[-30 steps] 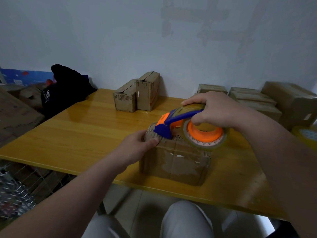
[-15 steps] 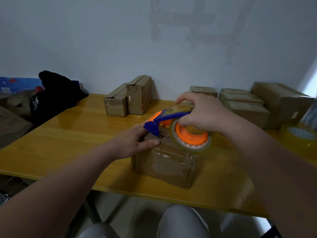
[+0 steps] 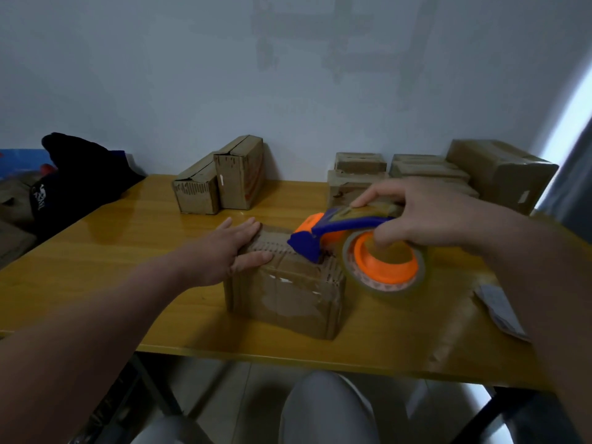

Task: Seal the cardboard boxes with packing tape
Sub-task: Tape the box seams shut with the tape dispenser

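Steadying the cardboard box (image 3: pixel 288 299) near the front edge of the tabletop (image 3: pixel 128 251), held the left grip (image 3: pixel 224 251) flat on its top left corner, fingers straight and spread, thumb against the near face. Held the right grip (image 3: pixel 426 219) curled round the tape dispenser (image 3: pixel 323 232), forefinger stretched along the top, blue nose touching the box top toward its right end. Covered much of the handle and the far side of the tape roll (image 3: pixel 384 283) with that hand. Could not make out any fresh strip of tape on the lid through the blur. Saw more boxes (image 3: pixel 429 171) along the wall, partly screened by the right grip, and a black bag (image 3: pixel 73 174) lying half off the tabletop's left end.
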The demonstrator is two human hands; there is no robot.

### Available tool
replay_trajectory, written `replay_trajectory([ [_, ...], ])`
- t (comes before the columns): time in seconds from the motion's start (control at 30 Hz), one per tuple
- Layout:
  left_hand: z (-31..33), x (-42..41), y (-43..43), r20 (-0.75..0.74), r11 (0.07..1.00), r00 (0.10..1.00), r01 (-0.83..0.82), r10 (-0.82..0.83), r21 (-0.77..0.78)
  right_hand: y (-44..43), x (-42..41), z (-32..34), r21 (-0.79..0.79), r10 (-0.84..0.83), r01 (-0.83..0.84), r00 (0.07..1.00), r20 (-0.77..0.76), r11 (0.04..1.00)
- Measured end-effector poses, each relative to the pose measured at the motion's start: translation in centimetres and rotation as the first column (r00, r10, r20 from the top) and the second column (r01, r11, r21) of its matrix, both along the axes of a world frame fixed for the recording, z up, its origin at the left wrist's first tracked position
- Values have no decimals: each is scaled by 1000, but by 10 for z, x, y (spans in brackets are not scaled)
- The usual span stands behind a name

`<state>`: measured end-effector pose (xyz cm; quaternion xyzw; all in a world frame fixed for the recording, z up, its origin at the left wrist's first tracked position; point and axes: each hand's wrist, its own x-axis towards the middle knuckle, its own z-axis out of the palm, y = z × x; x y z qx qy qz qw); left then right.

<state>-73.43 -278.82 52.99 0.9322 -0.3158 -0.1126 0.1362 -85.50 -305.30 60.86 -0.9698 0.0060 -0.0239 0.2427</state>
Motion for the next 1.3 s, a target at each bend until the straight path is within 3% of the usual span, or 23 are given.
replay_trajectory([
  [0.2, 4, -9, -15, 265, 952, 963, -35, -49, 305, -6, -4, -27, 109, -4, -4, 997, 72, 994],
  [0.37, -3, -28, -42, 197, 971, 967, 122, -163, 205, -10, -3, -36, 169, 5, -23, 995, 101, 985],
  [0.6, 4, -6, -13, 140, 974, 978, 130, -157, 184, 22, 11, -49, 272, -35, -14, 984, 173, 962],
  [0.77, 7, 15, 5, 73, 987, 986, 142, -148, 79, 49, 28, -51, 295, -69, 8, 978, 197, 956],
  [1.1, -3, 21, 7, 140, 980, 985, 73, -100, 183, 26, 13, -28, 155, 15, -28, 996, 86, 988],
  [1.3, -2, 19, 6, 159, 969, 982, 58, -98, 239, 11, -4, -42, 204, 18, -30, 998, 60, 979],
])
